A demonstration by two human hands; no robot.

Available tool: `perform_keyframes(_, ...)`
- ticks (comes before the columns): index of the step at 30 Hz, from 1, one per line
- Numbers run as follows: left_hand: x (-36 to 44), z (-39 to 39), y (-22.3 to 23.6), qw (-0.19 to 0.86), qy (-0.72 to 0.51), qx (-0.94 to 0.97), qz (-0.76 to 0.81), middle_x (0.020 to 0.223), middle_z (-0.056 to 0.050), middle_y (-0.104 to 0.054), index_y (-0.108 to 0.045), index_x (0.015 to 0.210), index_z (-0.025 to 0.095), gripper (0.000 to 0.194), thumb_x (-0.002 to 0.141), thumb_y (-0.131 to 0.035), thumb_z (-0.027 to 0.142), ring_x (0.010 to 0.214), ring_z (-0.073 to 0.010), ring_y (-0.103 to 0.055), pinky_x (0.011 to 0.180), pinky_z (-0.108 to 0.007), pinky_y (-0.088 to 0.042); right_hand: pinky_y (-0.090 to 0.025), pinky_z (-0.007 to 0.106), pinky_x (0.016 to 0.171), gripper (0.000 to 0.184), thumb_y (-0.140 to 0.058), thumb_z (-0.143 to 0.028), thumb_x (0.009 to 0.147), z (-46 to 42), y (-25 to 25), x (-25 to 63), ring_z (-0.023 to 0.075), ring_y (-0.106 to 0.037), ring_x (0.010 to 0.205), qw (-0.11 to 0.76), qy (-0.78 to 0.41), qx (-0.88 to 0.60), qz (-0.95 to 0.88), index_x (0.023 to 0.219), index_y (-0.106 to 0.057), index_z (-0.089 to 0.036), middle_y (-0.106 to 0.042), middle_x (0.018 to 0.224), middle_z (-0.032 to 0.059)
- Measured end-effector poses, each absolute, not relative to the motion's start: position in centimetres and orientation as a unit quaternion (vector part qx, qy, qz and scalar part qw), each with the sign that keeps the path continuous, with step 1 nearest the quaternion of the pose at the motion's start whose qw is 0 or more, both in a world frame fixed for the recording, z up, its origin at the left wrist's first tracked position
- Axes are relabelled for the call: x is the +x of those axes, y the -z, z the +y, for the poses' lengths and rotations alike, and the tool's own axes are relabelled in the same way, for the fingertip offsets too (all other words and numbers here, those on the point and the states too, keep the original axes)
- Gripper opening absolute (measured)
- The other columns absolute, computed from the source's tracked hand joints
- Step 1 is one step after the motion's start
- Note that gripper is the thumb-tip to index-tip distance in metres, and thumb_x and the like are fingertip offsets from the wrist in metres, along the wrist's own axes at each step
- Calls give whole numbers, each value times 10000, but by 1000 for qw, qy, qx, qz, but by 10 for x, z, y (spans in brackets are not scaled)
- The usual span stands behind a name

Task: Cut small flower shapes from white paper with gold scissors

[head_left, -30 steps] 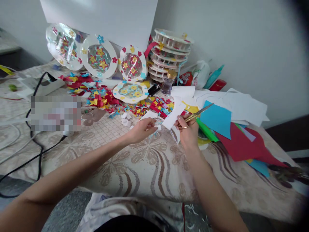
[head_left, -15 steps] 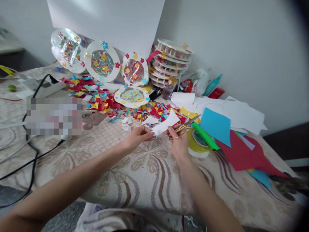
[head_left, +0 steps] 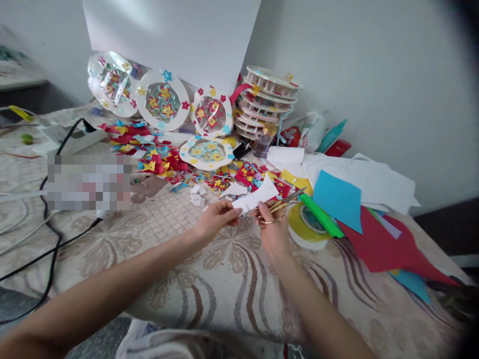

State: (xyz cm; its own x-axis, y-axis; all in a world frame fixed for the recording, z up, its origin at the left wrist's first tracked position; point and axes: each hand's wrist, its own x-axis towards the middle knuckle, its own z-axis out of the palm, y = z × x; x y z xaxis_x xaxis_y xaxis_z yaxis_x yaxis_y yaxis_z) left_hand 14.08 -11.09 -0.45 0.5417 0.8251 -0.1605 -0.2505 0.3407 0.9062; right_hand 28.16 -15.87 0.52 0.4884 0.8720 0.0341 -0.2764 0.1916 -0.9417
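White paper strip [head_left: 256, 198], tilted, pinched at its near end, beside gold-handled scissors [head_left: 281, 204]

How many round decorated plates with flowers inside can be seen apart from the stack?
4: three lean on the white board, one lies flat before them. The stack may hide more.

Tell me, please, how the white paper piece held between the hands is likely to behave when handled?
The white paper piece is thin and bends upward from the left hand, so probably floppy and very light. Its cut edges suggest it tears easily. The right hand also carries gold scissors.
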Motion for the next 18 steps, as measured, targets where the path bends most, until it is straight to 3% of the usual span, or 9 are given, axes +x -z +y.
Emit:
perform_keyframes(14,138,-114,0,729,-365,487,314,678,-2,-628,-543,776,133,339,687,-748,389,621,-93,-592,601,-209,-471,-404,215,497,307,-752,-342,684,-161,10,270,98,-522,512,669,-425,-514,-329,817,-507,-213,-566,609,-69)
perform_keyframes(18,136,-113,-1,748,-357,462,315,677,-14,-638,-555,810,134,372,718,-701,465,611,-104,-610,618,-233,-490,-377,211,474,316,-755,-338,676,-160,10,271,97,-508,496,669,-423,-516,-326,821,-500,-221,-561,607,-75)
